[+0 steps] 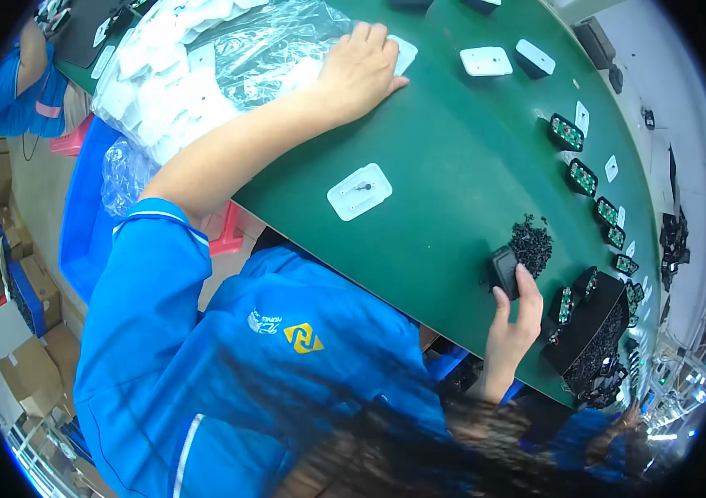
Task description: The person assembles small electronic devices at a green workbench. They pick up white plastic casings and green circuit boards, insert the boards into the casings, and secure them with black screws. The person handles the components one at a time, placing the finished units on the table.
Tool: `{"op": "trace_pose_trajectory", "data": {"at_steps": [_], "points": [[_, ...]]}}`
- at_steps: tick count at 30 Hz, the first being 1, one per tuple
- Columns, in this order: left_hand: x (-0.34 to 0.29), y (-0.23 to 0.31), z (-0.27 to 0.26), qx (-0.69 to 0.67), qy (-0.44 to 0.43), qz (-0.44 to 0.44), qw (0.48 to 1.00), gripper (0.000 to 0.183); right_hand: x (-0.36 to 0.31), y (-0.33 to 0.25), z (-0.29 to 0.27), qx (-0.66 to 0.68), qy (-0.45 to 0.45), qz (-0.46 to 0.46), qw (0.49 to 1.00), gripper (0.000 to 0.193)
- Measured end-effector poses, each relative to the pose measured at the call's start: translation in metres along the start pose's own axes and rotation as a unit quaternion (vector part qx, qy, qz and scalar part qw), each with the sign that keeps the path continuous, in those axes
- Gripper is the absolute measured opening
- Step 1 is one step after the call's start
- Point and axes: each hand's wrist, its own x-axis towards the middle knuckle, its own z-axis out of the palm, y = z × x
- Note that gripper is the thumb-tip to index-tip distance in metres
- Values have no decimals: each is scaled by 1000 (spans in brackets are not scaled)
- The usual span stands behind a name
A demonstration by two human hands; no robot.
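My left hand (360, 73) reaches to the far side of the green table, its fingers bent over a white plastic cover (405, 56) beside a clear plastic bag. The cover's edge shows between fingers and thumb. Near the front edge, my right hand (516, 319) grips a small black plastic case (503, 270) by thumb and fingers. A heap of tiny black pieces (530, 246), like screws, lies against the case's far side. Between my hands, a white cover (360, 192) rests on the table with a small dark part in its middle.
Many white covers fill the clear bag (266, 54). Two more pieces (486, 61) lie far right. Several black cases with green circuit boards (582, 177) line the right edge, near a black box of dark parts (590, 344). A blue bin (79, 224) stands left; another person (21, 91) sits beyond.
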Motion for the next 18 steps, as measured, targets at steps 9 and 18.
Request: {"op": "trace_pose_trajectory", "data": {"at_steps": [9,18], "points": [[-27,42,-4,-246,-74,215,942,47,76,-29,45,113,47,-100,987,41],[-40,22,-11,-358,-58,188,913,53,109,-46,74,103,-22,-145,984,36]]}}
